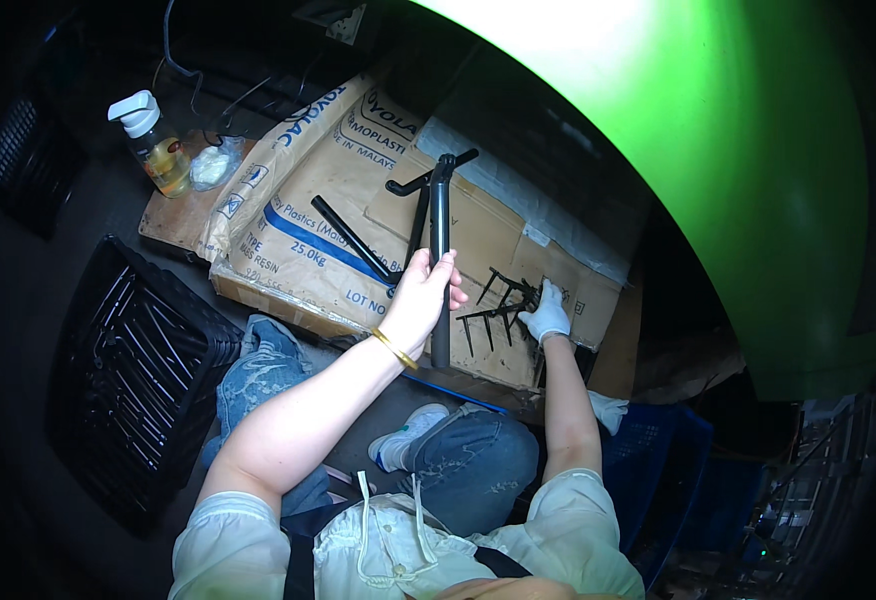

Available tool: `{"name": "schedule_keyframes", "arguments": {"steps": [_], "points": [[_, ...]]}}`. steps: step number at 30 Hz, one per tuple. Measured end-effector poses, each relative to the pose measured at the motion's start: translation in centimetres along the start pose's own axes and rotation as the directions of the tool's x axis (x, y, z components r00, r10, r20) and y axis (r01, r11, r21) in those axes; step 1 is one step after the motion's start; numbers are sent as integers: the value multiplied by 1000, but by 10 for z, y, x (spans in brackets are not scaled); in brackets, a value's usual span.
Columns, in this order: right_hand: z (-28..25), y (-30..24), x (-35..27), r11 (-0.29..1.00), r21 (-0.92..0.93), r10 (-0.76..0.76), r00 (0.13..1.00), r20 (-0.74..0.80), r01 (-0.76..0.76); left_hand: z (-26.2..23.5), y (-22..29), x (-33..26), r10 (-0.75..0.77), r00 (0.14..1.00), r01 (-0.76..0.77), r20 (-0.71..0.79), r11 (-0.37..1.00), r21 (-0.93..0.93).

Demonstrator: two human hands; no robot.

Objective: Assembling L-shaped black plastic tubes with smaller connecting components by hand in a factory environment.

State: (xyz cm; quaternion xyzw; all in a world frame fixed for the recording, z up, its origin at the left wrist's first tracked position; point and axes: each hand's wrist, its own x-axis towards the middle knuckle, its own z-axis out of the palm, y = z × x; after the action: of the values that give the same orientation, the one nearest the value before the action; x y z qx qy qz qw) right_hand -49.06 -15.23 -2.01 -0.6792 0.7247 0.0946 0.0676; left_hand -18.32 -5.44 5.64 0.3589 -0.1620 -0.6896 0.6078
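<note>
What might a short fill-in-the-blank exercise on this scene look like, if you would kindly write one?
1. The gloved hand at the black pronged parts is the person's ____ one.
2. The bare left hand holds a tube whose colour is ____.
3. The bottle of yellowish liquid has a ____ top.
4. In the picture, the black crate is to the ____ of the paper sack.

Missing words: right; black; white; left.
</note>
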Motion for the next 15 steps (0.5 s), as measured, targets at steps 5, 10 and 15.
{"name": "schedule_keyframes", "arguments": {"steps": [5, 10, 15], "points": [[4, -20, -8, 999, -31, 15, 999, 51, -14, -5, 7, 1, -13, 1000, 11, -22, 998, -59], [33, -17, -28, 993, 97, -50, 981, -187, 69, 1, 12, 4, -14, 1000, 13, -17, 998, -65], [24, -26, -29, 992, 92, 90, 995, -36, -86, -13, 9, 4, -5, 1000, 3, -22, 996, -88]]}}
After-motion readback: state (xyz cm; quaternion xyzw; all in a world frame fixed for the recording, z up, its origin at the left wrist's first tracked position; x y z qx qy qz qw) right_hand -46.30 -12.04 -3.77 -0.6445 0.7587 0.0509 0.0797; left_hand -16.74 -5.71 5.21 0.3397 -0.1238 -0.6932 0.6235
